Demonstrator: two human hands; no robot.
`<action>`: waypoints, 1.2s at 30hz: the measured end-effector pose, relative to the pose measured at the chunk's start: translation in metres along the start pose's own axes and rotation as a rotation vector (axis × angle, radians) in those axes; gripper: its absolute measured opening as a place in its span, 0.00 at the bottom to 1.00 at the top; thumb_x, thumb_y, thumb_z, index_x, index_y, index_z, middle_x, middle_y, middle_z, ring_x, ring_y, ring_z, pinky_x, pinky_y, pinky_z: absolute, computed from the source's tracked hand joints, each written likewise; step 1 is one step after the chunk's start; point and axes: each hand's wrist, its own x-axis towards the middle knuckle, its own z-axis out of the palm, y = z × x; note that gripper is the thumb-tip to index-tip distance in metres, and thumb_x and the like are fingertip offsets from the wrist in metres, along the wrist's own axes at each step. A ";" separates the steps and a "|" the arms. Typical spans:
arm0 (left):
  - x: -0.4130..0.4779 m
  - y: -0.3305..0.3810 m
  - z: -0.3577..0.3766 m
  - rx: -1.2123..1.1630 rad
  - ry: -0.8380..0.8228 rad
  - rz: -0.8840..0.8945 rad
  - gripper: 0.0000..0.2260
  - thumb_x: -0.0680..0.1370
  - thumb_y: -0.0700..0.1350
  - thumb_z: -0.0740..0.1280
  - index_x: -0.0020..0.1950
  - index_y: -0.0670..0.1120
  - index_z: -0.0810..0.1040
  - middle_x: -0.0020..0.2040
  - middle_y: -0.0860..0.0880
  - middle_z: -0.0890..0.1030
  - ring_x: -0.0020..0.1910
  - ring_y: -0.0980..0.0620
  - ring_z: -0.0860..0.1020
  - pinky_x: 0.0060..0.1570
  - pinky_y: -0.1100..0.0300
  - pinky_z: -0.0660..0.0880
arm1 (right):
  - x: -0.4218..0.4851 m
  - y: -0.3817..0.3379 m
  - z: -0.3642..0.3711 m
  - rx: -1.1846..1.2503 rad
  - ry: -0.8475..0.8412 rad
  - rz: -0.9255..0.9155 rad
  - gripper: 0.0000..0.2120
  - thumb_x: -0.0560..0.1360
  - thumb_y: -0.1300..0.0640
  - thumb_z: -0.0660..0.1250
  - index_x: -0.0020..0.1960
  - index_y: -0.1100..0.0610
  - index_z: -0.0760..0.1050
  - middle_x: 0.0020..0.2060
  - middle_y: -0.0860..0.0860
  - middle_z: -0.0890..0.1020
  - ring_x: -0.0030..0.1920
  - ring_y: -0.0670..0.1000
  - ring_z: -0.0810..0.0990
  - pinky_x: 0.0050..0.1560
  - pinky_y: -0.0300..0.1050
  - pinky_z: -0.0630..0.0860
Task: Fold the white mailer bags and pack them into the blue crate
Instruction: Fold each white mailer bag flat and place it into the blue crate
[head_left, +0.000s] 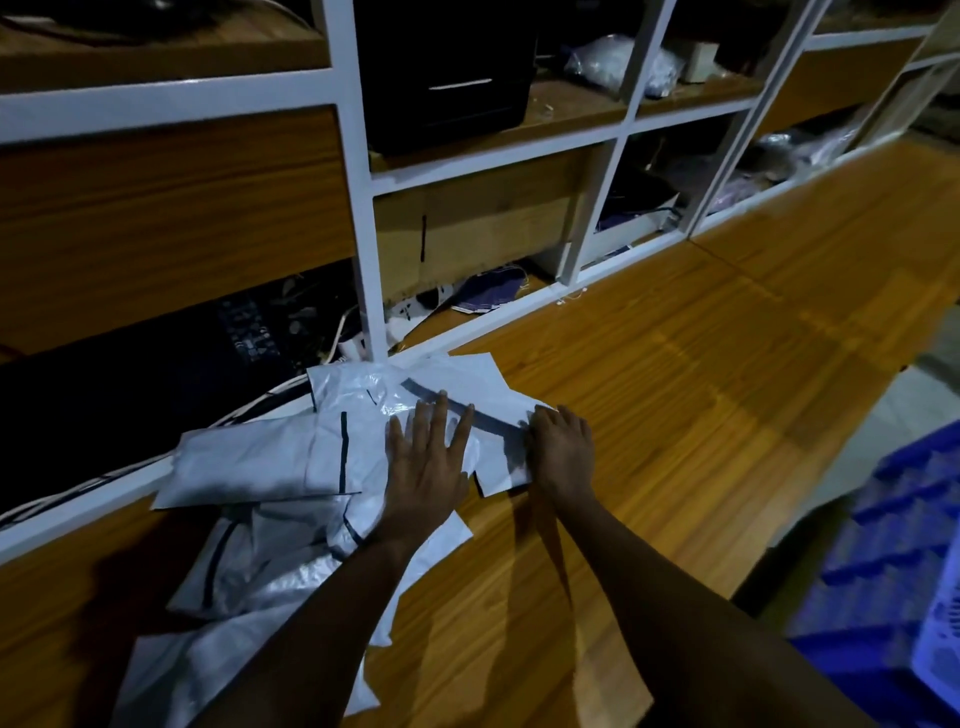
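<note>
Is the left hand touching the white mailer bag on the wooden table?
Touching. The head view shows the left hand lying flat with spread fingers directly on the white mailer bag; no gap is visible between them.

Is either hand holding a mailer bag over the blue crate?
No: the left hand and right hand both rest on the mailer bags on the table, apart from the blue crate.
</note>
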 end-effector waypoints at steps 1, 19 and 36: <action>0.004 0.004 -0.005 -0.023 0.010 0.002 0.46 0.75 0.61 0.68 0.82 0.48 0.45 0.81 0.36 0.49 0.79 0.34 0.54 0.70 0.30 0.55 | -0.004 0.008 -0.003 0.005 -0.005 0.019 0.12 0.77 0.59 0.67 0.59 0.62 0.78 0.59 0.61 0.81 0.64 0.66 0.75 0.65 0.64 0.70; -0.044 0.133 -0.014 -0.174 -0.210 0.335 0.26 0.78 0.58 0.64 0.74 0.51 0.73 0.74 0.41 0.71 0.72 0.37 0.70 0.66 0.32 0.68 | -0.156 0.121 -0.065 0.148 -0.202 0.103 0.21 0.75 0.70 0.63 0.66 0.58 0.75 0.66 0.55 0.79 0.75 0.55 0.66 0.76 0.60 0.56; -0.099 0.151 -0.006 -0.266 -0.153 0.276 0.28 0.79 0.58 0.54 0.75 0.45 0.70 0.70 0.40 0.73 0.68 0.34 0.72 0.62 0.35 0.70 | -0.157 0.104 -0.051 -0.062 -0.274 -0.156 0.22 0.79 0.53 0.54 0.65 0.64 0.75 0.66 0.66 0.75 0.66 0.67 0.73 0.61 0.66 0.72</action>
